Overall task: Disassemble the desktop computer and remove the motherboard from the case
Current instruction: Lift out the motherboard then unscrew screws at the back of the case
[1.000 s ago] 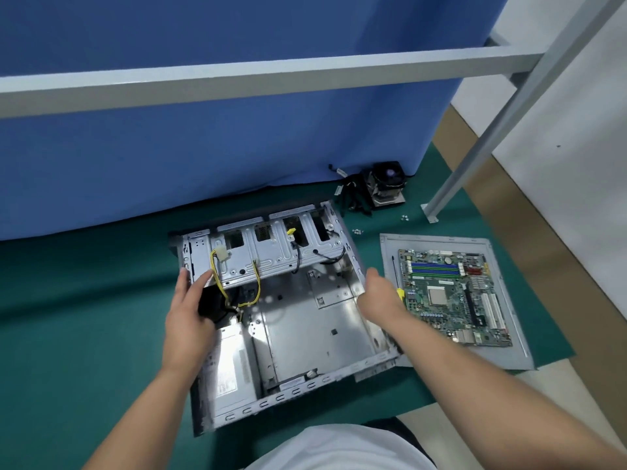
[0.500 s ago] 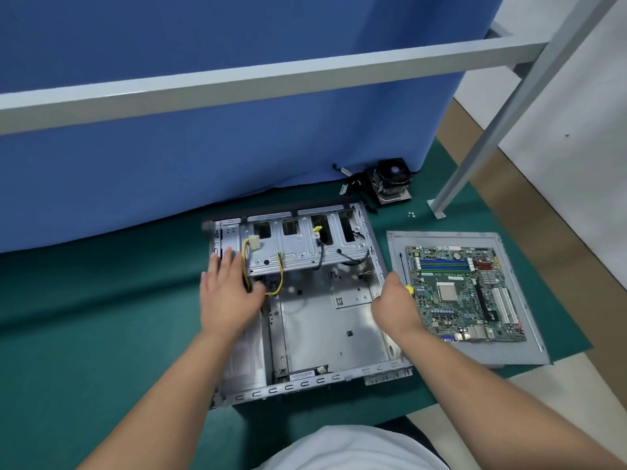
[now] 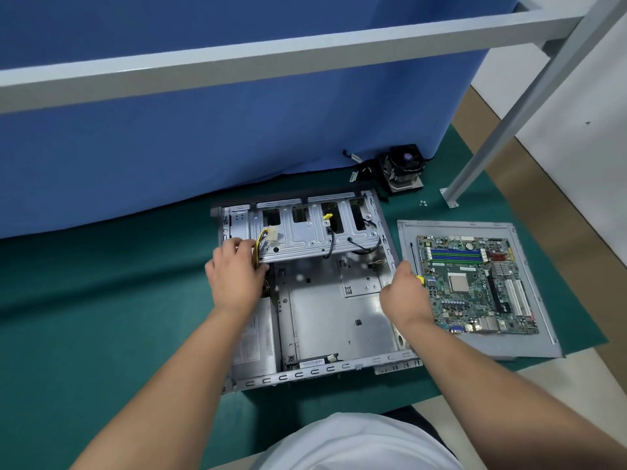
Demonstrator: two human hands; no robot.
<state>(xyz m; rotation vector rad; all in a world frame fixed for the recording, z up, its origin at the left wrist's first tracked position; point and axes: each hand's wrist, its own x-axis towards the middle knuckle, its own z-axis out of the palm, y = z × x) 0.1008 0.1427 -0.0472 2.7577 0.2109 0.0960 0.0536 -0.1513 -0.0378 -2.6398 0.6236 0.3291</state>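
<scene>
- The left hand [image 3: 234, 279] is curling its fingers round the yellow wires [image 3: 260, 245] at the drive bracket [image 3: 315, 240]; pulling on the white plug [image 3: 272, 234], not the wires, would be safer.
- The right hand [image 3: 403, 293] is gripping the case [image 3: 339, 320] by its right wall, seemingly with a yellow-tipped tool [image 3: 420, 279] under the fingers; it is steadying the case well.
- The motherboard [image 3: 475, 283] is already lying outside the case, on the grey side panel [image 3: 529, 344] just beside it.
- The cooler fan [image 3: 403, 167] and loose screws [image 3: 422, 203] are sitting well apart on the green mat [image 3: 101, 300], so sliding the case looks safe.
</scene>
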